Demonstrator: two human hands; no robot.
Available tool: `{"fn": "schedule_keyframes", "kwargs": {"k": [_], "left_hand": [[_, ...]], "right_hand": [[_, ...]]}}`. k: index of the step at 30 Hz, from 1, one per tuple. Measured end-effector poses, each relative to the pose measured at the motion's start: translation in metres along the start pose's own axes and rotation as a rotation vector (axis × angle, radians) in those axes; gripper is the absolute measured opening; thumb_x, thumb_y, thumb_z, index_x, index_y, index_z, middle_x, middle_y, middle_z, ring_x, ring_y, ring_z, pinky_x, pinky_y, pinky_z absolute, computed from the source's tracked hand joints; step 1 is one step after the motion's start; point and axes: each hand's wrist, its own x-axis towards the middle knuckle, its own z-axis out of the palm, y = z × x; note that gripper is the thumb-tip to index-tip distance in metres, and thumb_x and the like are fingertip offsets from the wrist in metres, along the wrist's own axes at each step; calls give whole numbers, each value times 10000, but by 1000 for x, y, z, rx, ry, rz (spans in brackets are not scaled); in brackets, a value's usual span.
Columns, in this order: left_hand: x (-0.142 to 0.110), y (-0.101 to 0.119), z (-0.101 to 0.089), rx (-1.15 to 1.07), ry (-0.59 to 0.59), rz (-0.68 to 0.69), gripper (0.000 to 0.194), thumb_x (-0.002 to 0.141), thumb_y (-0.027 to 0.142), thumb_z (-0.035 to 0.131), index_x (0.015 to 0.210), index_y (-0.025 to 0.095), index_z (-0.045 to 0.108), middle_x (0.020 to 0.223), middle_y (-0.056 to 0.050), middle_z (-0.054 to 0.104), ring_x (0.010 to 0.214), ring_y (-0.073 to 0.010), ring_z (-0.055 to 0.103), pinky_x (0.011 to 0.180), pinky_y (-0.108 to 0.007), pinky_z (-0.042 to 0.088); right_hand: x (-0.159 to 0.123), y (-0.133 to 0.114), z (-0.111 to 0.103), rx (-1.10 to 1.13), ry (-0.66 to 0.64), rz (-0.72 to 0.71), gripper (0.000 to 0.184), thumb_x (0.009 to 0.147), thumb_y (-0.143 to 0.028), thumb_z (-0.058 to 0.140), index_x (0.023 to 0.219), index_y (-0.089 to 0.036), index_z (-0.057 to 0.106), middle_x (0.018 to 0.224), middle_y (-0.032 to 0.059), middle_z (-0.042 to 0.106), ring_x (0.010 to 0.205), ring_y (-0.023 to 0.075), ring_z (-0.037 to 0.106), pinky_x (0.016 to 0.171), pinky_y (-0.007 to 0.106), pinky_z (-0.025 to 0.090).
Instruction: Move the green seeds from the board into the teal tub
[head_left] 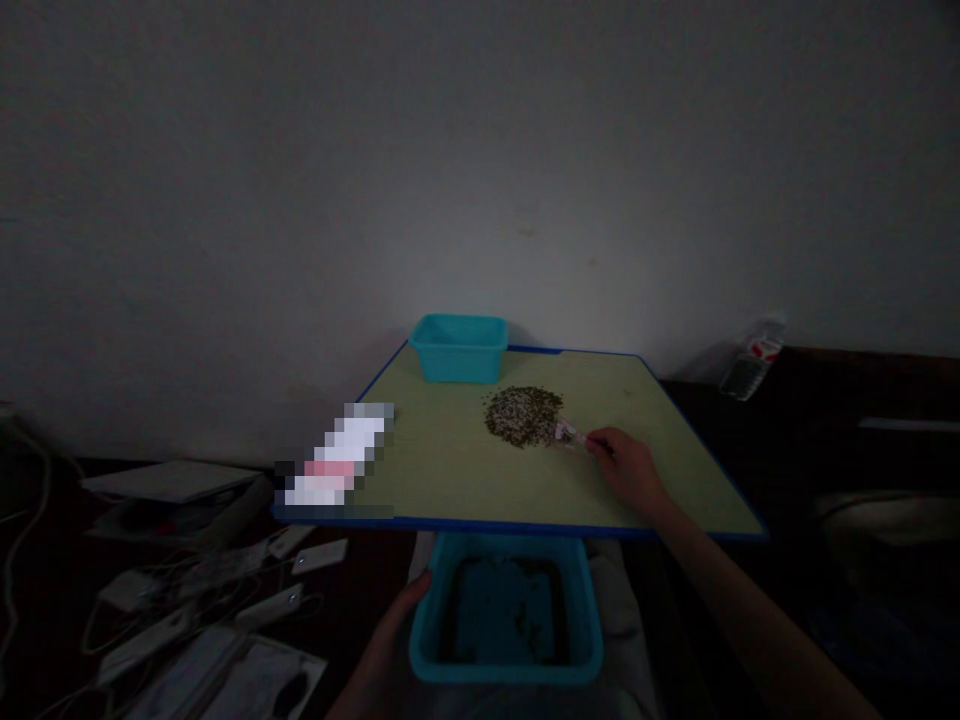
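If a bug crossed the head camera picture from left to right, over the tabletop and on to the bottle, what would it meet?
Blurred bright patch → far bin → pile → small tool → right hand → bottle.

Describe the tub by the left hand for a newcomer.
Find the pale, blue-edged tabletop. Below its near edge is the lower tub, turquoise, the left hand at its side. Unlike the far tub on the tabletop, it shows dark bits inside.
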Motion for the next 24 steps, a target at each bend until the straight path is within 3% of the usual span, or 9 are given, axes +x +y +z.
{"fn": "schedule_keyframes", "kwargs": {"k": [4,12,21,24], "left_hand": [[-1,0,7,20,78,1,401,745,285,557,1102,103,583,880,-103,741,983,-302,608,895,-444,426],[-3,0,11,6,60,23,352,757,266,536,1056,98,615,794,-86,753,946,-293,628,917,-430,409],[-3,1,12,-6,93,11,421,733,318,556,1101,118,591,893,-98,739,1013,-303,592,933,-434,394],[-2,1,11,-17,46,5,425,739,287,549,1122,102,574,924,-110,730,1009,-307,593,922,-440,401]], "right_hand": [[-1,0,-1,7,-7,6,179,835,-272,449,877,-180,597,840,46,633,772,164,567,702,277,412],[-1,1,0,5,15,3,184,837,-279,444,871,-181,596,827,51,632,766,168,571,702,283,418],[1,1,1,12,-9,-19,177,839,-260,443,876,-181,597,840,49,630,777,165,567,711,279,417],[-1,1,1,11,-8,-20,174,836,-266,451,879,-183,597,836,45,632,776,164,569,712,279,418]]}}
